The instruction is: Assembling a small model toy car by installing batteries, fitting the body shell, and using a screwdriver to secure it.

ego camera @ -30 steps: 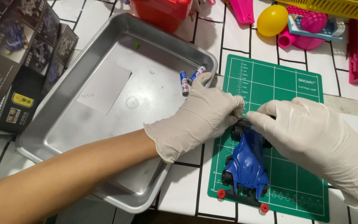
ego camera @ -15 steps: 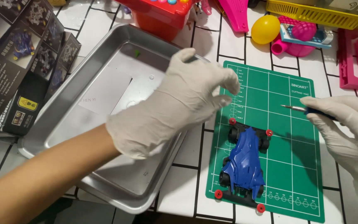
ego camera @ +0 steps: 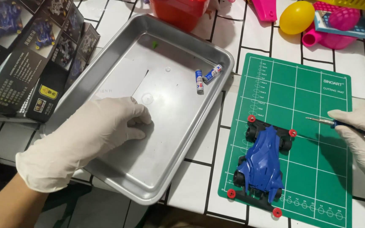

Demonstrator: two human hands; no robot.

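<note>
My left hand (ego camera: 93,135), in a white glove, rests inside the metal tray (ego camera: 172,139) near its left side, fingers curled together on the tray floor; anything under the fingertips is hidden. My right hand (ego camera: 364,131), also gloved, holds a small screwdriver (ego camera: 320,121) with its tip pointing left over the green cutting mat (ego camera: 313,80). A blue toy race car (ego camera: 262,162) with black wheels and red rollers sits on the mat, left of the screwdriver tip and untouched. Two small batteries (ego camera: 203,78) lie in the tray's far right corner.
Dark cardboard kit boxes (ego camera: 30,55) lie left of the tray. A red container (ego camera: 178,10) stands behind it. A yellow plastic egg (ego camera: 296,17) and pink toys (ego camera: 339,29) sit behind the mat on the white tiled table.
Both hands have left the car. My left hand swung left across the tray and came down inside it. My right hand drew back to the right with the screwdriver.
</note>
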